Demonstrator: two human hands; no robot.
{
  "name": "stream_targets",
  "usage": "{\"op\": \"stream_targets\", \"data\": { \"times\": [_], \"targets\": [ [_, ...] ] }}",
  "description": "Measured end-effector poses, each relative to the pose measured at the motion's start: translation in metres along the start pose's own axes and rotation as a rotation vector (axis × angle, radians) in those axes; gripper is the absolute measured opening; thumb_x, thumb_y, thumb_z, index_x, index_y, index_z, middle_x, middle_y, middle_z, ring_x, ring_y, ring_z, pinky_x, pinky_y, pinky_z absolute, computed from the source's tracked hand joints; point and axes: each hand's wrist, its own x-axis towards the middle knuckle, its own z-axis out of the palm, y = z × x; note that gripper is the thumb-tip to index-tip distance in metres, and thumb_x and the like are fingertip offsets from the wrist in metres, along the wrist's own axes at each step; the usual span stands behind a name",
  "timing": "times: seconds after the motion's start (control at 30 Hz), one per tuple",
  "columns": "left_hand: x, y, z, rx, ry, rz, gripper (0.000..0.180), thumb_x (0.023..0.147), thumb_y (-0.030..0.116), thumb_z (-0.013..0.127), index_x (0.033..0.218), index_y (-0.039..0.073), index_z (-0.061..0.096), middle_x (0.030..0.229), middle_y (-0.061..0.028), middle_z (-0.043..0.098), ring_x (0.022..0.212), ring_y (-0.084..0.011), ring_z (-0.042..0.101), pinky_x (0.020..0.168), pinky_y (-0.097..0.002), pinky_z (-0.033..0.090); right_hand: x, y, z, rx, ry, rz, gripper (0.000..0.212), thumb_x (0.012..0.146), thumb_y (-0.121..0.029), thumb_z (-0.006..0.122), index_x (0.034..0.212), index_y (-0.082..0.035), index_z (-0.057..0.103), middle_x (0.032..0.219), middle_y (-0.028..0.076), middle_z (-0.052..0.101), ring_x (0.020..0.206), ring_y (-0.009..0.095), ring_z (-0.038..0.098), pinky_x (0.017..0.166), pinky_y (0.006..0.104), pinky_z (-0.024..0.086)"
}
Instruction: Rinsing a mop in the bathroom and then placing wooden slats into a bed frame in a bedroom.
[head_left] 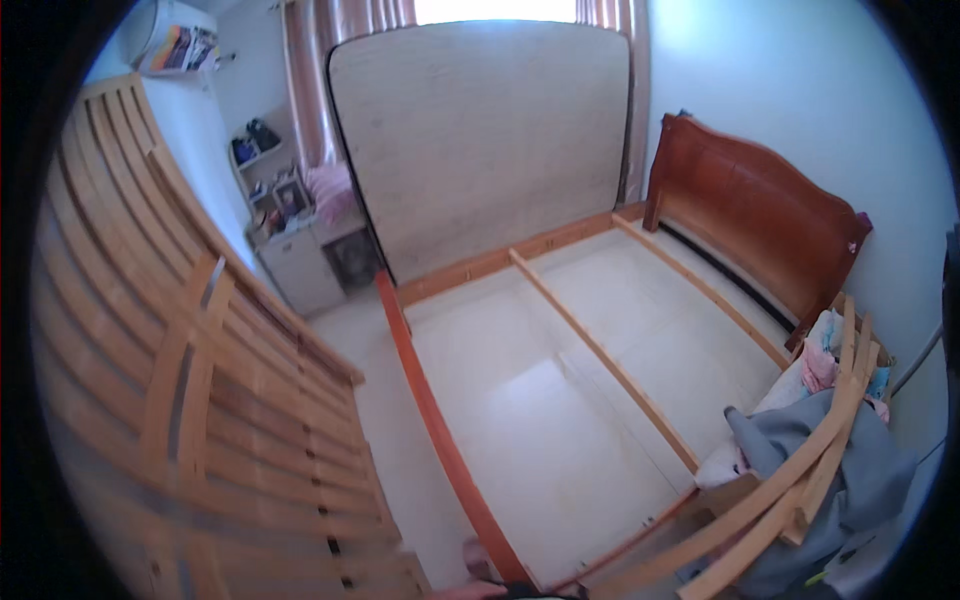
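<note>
A sliver of a hand (468,591) shows at the lower edge, with something dark at its right side; I take it to be my right hand. It is closest to the lower corner of a wooden slatted bed base (250,400) and to the near end of a reddish side rail (440,440). Its fingers are mostly cut off, so whether it grips anything is hidden. My left hand is out of view. The slatted base stands tilted up on the left, its near part blurred. Light wooden crossbars (600,350) span the bed frame on the floor.
A large pale mattress or board (480,150) stands upright at the far side. At the right are a brown headboard (750,220), loose wooden slats (800,470) and grey cloth (870,450). A white cabinet (300,270) stands at the back left.
</note>
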Motion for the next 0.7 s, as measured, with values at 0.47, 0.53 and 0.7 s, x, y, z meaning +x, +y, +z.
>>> {"op": "stream_targets", "data": {
  "times": [0.47, 0.53, 0.7],
  "targets": [
    [-0.005, 0.031, -0.194, 0.009, -0.405, 0.164, 0.029, 0.083, 0.032, 0.052, 0.094, 0.006, 0.060, 0.094, -0.0031, 0.057, 0.090, -0.0152, 0.049, 0.080, -0.0293, 0.039, -0.015, -0.095, 0.125, 0.183, 0.351, -0.047, 0.032, 0.079, -0.025, 0.056, 0.102, -0.002, 0.056, 0.079, 0.008, 0.057, 0.068, 0.016, 0.050, 0.060, 0.0291, 0.042],
    [-0.018, 0.039, -0.210, -0.005, -0.405, 0.158, 0.029, 0.082, 0.032, 0.053, 0.094, 0.006, 0.059, 0.093, -0.0030, 0.057, 0.090, -0.0151, 0.049, 0.080, -0.0291, 0.039, -0.042, -0.143, 0.132, 0.259, 0.300, -0.152, 0.033, 0.080, -0.025, 0.057, 0.103, -0.002, 0.055, 0.085, 0.009, 0.058, 0.076, 0.017, 0.055, 0.065, 0.0294, 0.044],
    [-0.044, 0.053, -0.231, -0.088, -0.373, 0.151, 0.029, 0.082, 0.031, 0.053, 0.094, 0.006, 0.059, 0.092, -0.0028, 0.057, 0.089, -0.0147, 0.050, 0.080, -0.0284, 0.039, -0.097, -0.231, 0.155, 0.803, 0.078, -0.196, 0.027, 0.082, -0.023, 0.054, 0.102, -0.005, 0.052, 0.088, 0.009, 0.059, 0.080, 0.020, 0.058, 0.068, 0.0327, 0.047]
  ]
}}
